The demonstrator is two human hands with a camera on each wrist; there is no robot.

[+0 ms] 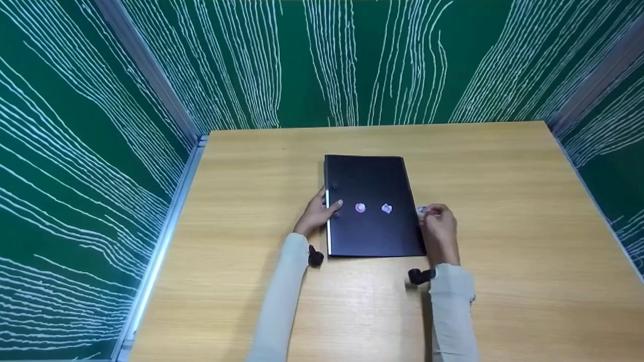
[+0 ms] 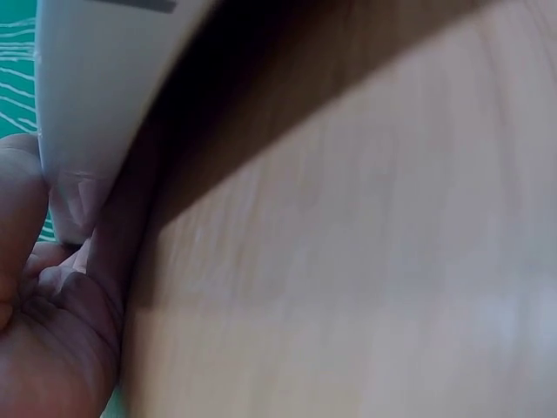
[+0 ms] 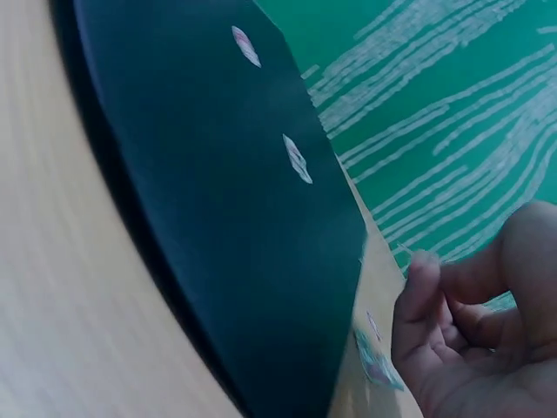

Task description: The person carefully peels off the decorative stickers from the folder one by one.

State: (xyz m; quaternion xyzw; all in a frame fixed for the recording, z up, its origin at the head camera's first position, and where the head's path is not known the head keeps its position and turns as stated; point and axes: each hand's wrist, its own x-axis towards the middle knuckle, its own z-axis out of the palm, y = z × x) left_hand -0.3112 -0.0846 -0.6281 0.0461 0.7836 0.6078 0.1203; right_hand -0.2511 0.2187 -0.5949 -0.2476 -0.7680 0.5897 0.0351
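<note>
Lying closed near the table's centre: one black folder, long side running 12 to 6 o'clock, white spine strip along its 9 o'clock edge. No brand, label or writing can be read on it in any view.

Stickers: two small pink-purple ones on the cover, the left sticker and the right sticker side by side, slightly apart, just below the cover's middle.

Left hand: at the folder's 9 o'clock edge, fingers bent over the spine, thumb tip lying on the cover. It holds that edge.

Right hand: at the folder's 3 o'clock edge, fingers curled, pinching a small pale scrap just beside the cover's rim. What the scrap is cannot be told.

Views: the head camera alone shows both hands, the whole folder, the green panels with white lines around the table, pale sleeves and a black wrist mount on each arm. The left wrist camera shows only palm, white spine edge and blurred wood. The right wrist camera shows the cover at a slant with both stickers, the curled fingers, and bits of pale, glossy material on the table just past the cover's edge.
</note>
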